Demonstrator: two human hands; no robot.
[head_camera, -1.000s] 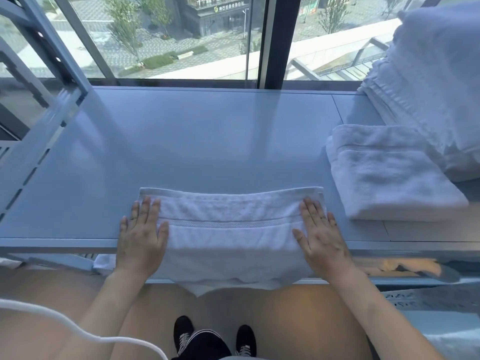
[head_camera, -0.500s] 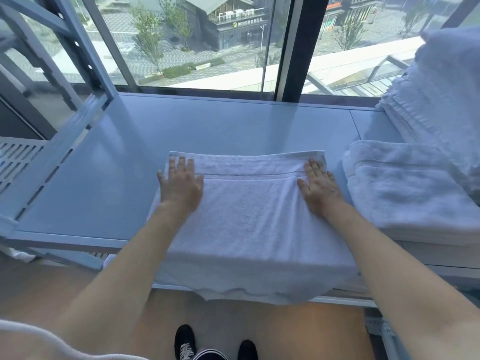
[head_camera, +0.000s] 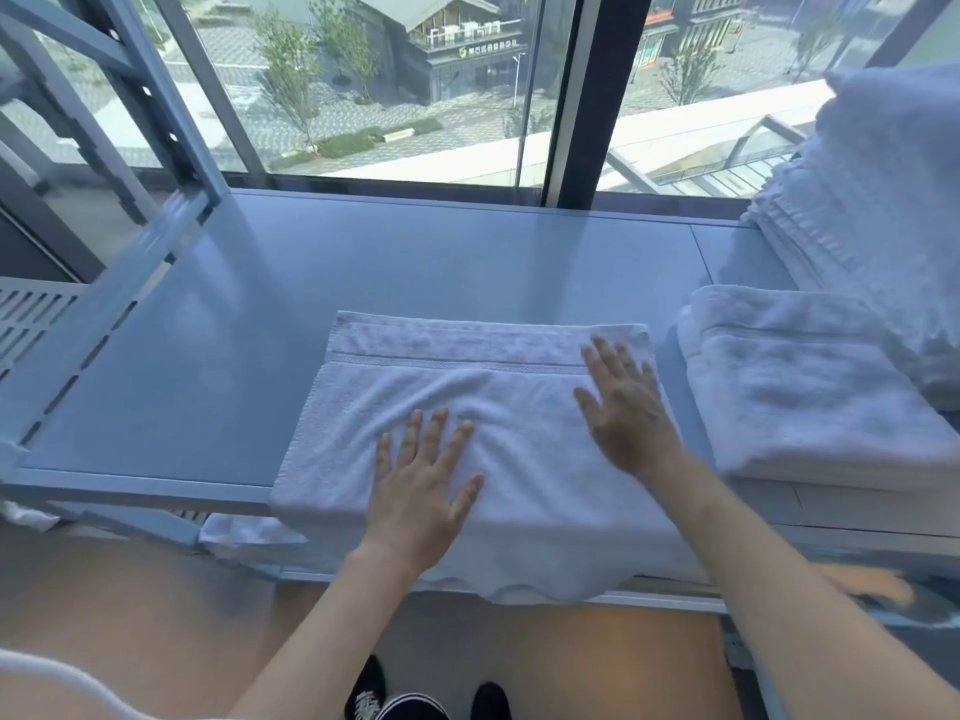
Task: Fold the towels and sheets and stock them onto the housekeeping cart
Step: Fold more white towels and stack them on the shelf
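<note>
We've got both palms flat, fingers spread, nothing gripped: left hand [head_camera: 418,493] mid-towel, right hand [head_camera: 626,407] by its far-right corner. White terry towel [head_camera: 467,407] lies under them, rectangular w/ woven band.

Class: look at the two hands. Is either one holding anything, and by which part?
Nothing is held. The left hand and right hand lie flat, fingers straight, on the towel.

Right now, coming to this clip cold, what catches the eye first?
A white towel lies spread at the middle of the pale blue shelf, its near edge hanging over the front. Both hands lie flat on it: the left hand near the middle, the right hand toward the right edge. A folded towel sits to the right, beside a taller white stack.
</note>
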